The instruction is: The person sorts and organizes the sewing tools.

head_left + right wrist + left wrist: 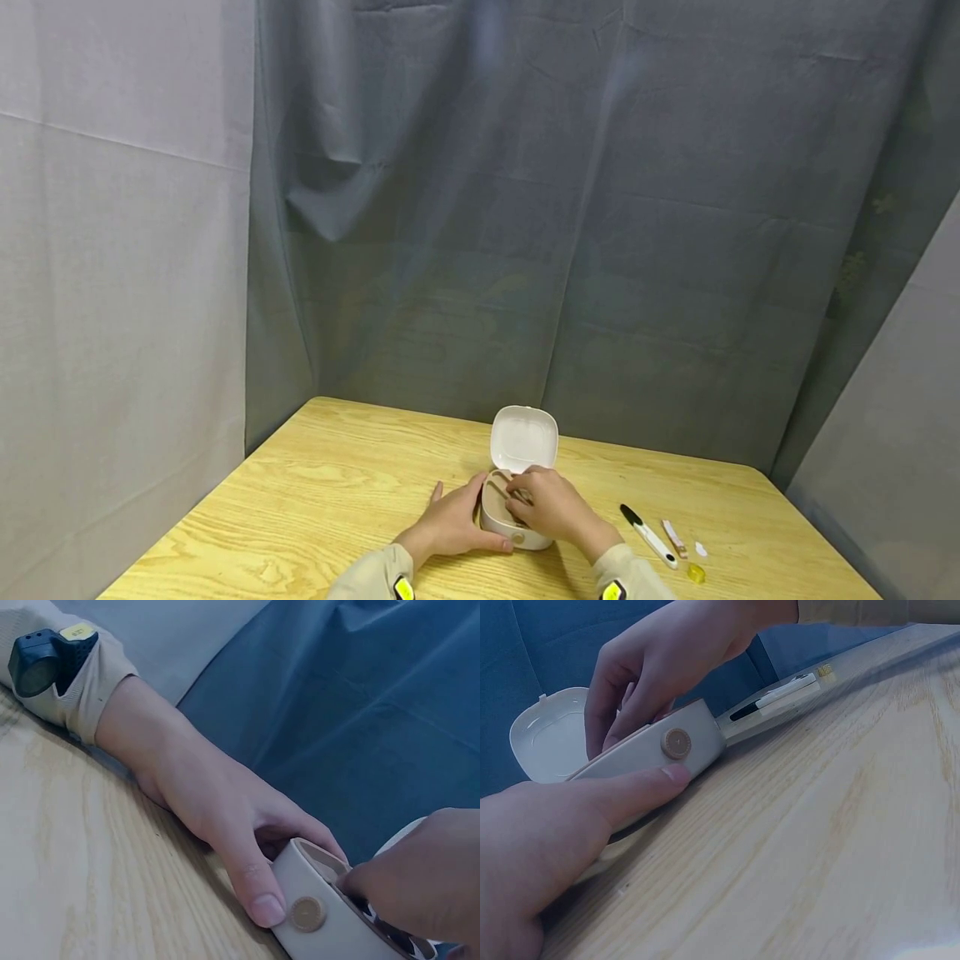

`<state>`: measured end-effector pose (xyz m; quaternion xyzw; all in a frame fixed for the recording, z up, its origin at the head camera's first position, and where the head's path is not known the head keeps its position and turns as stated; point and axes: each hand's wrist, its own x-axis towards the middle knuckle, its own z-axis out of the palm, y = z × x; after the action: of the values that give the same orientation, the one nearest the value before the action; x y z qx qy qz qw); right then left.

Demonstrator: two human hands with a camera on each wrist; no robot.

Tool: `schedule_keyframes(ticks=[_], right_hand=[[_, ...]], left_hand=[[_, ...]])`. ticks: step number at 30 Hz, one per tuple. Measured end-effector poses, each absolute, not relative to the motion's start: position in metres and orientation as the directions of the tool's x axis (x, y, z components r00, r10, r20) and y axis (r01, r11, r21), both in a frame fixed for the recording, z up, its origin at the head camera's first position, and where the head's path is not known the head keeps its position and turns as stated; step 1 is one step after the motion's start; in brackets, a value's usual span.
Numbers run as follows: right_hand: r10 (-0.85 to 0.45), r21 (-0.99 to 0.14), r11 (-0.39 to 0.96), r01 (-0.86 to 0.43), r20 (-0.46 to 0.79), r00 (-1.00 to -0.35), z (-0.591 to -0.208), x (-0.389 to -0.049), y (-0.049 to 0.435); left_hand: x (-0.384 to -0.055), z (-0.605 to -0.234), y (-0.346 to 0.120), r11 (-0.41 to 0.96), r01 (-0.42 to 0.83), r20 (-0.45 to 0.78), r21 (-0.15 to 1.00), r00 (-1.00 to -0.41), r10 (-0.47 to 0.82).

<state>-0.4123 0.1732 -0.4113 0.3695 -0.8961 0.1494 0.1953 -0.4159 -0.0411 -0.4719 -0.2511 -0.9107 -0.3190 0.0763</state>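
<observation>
A small white box [534, 542] stands on the table with its hinged lid [525, 437] raised at the back. On its front wall is a round tan button [676, 743]. My left hand [453, 521] grips the box from the left, with the thumb along the front near the button and the other fingers round the far side. From the right my right hand [551, 502] reaches over the rim, its bent fingers down inside the tan interior. Dark and light contents [390, 930] show beside these fingers in the right wrist view; I cannot tell whether the fingertips hold any of them.
Right of the box lies a slim white tool [648, 536] with a black end. Beyond it are a pink and white strip-like piece [674, 539], a small white piece [701, 549] and a small yellow round item [696, 573]. Grey curtains [450, 250] hang behind the wooden table [300, 508].
</observation>
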Motion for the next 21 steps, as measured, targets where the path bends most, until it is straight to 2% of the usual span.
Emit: schedule_keyframes(ticks=[8, 21], right_hand=[[-0.644, -0.179, 0.620, -0.764, 0.439, -0.626, -0.4116, -0.4177, 0.1795], [-0.653, -0.183, 0.611, -0.770, 0.433, -0.621, -0.4095, -0.4180, 0.1820]], left_hand=[[-0.4158, -0.4707, -0.0402, 0.669, 0.521, 0.316, 0.530, -0.853, 0.415], [-0.4150, -0.4725, -0.0401, 0.666, 0.533, 0.335, 0.522, -0.846, 0.414]])
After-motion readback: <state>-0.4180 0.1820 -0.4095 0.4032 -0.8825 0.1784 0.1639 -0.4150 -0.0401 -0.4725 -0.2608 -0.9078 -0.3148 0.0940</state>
